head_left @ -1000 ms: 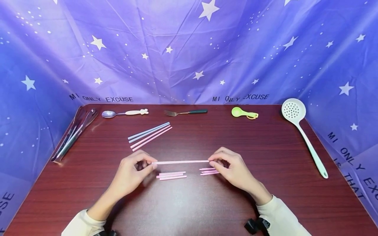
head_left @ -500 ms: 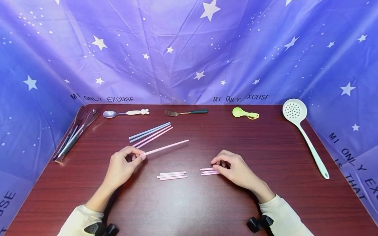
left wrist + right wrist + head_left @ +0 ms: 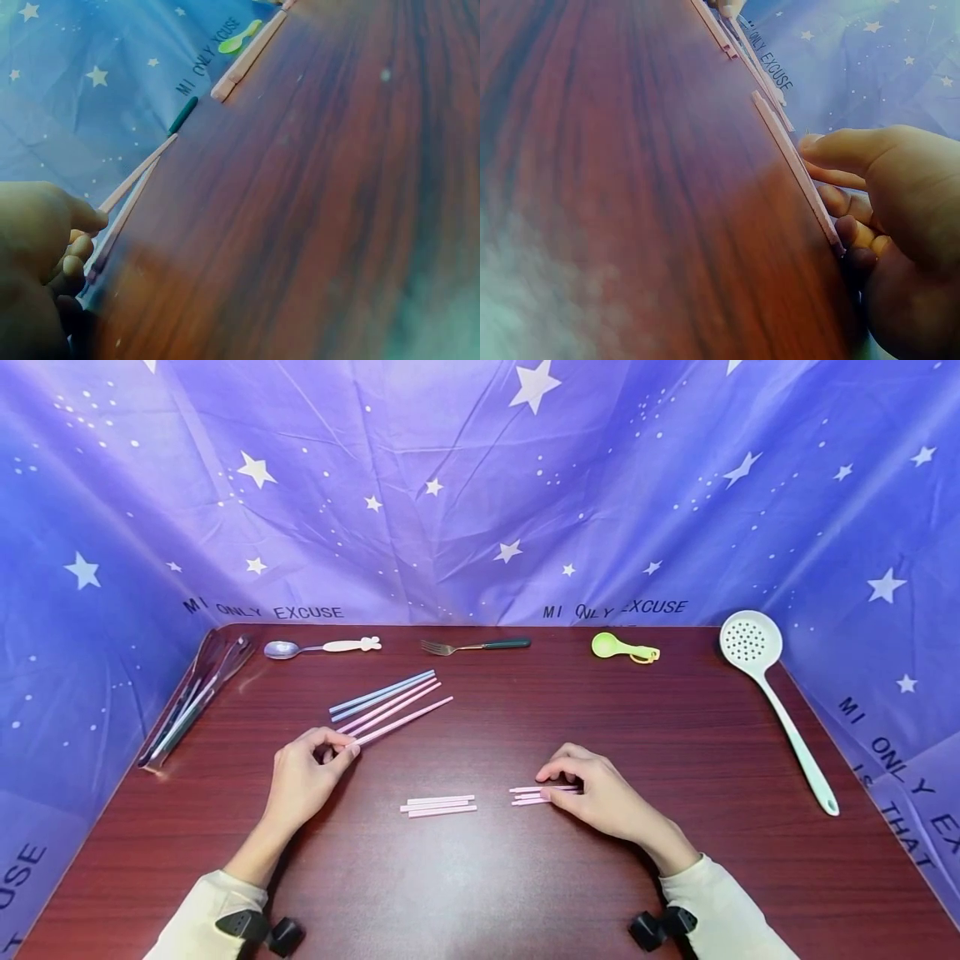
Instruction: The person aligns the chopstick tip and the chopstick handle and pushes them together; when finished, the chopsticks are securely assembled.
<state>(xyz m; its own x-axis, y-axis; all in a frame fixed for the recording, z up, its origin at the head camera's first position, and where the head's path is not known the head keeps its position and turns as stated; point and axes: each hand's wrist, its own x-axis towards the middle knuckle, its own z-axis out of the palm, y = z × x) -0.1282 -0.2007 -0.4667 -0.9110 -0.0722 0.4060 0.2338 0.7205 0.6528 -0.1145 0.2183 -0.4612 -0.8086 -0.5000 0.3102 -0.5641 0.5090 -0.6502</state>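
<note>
In the head view my left hand [image 3: 311,777] pinches the near end of a long pink stick [image 3: 405,721] between thumb and fingertips. The stick slants up and to the right, alongside two pink sticks [image 3: 397,702] and two blue sticks [image 3: 382,691]. Over on the right, my right hand [image 3: 592,785] hovers at several short pink sticks [image 3: 525,791], fingers loosely bent and thumb overlapping them. From the right wrist view, those short sticks [image 3: 795,165] lie right beside the fingertips. Between the hands lies a group of short pink sticks [image 3: 442,811].
Along the back of the table [image 3: 480,893] lie a spoon [image 3: 341,646], a fork [image 3: 506,643] and a green measuring spoon [image 3: 613,646]. A white skimmer [image 3: 795,739] lies at the right. Packaged utensils [image 3: 183,718] lie at the left edge. A starry curtain [image 3: 450,527] encloses the table.
The long pink stick was first held at both ends. The right hand released it and lowered to the short sticks; the left hand carried it left, beside the other long sticks.
</note>
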